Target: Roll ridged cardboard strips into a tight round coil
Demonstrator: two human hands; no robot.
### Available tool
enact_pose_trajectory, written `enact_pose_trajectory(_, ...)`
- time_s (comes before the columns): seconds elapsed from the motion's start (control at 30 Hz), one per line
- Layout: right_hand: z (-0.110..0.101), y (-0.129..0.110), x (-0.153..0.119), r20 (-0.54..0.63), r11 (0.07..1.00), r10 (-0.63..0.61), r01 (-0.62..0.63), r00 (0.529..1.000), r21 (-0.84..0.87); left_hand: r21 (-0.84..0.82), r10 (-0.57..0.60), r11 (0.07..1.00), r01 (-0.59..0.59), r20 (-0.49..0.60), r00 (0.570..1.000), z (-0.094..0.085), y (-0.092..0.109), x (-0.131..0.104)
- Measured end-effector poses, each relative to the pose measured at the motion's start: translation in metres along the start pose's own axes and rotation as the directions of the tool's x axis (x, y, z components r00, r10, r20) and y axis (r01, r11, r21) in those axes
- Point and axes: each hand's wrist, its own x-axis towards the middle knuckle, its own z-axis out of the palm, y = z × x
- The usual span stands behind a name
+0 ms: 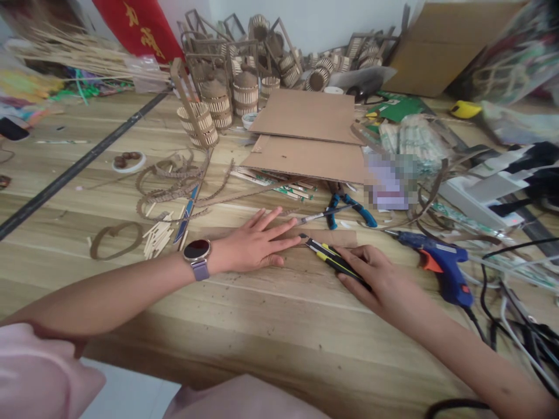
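My left hand [257,244], with a watch [197,250] on the wrist, lies flat with spread fingers on a narrow brown cardboard strip [343,237]. The strip runs left to right on the wooden table [262,326], partly hidden under that hand. My right hand [367,270] is wrapped round a black and yellow utility knife [334,260]. The knife's tip points left and touches or nearly touches the strip beside my left fingertips. Just beyond the strip lies a thin pen-like tool [321,216].
Blue-handled pliers [351,210] and cardboard sheets [310,157] lie beyond the hands. A blue glue gun [443,265] with cables sits at right. Short sticks [159,235], a blue cutter [186,215] and curled strips [116,240] are at left. Small baskets [198,125] stand behind.
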Motion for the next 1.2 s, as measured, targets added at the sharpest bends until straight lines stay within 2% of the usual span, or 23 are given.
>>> enact_pose_trajectory(0.2,0.002,0.002,-0.003,-0.007,1.000,-0.008,0.008,1.000,0.006,-0.004,-0.006,1.000,0.006,0.010,1.000,0.001,-0.001,0.000)
enact_pose_trajectory(0.53,0.007,0.001,-0.004,0.005,0.995,-0.035,0.035,0.999,-0.097,-0.002,-0.023,1.000,0.024,0.065,0.998,-0.001,0.000,0.000)
enact_pose_trajectory(0.73,0.007,-0.003,-0.002,-0.003,0.987,-0.066,0.065,0.998,-0.148,-0.003,-0.028,1.000,0.029,0.060,0.998,-0.001,0.000,0.000)
enact_pose_trajectory(1.2,0.015,-0.004,-0.009,-0.066,0.954,-0.126,0.102,0.990,-0.282,0.025,-0.029,0.999,0.027,0.084,0.996,-0.001,0.000,-0.001)
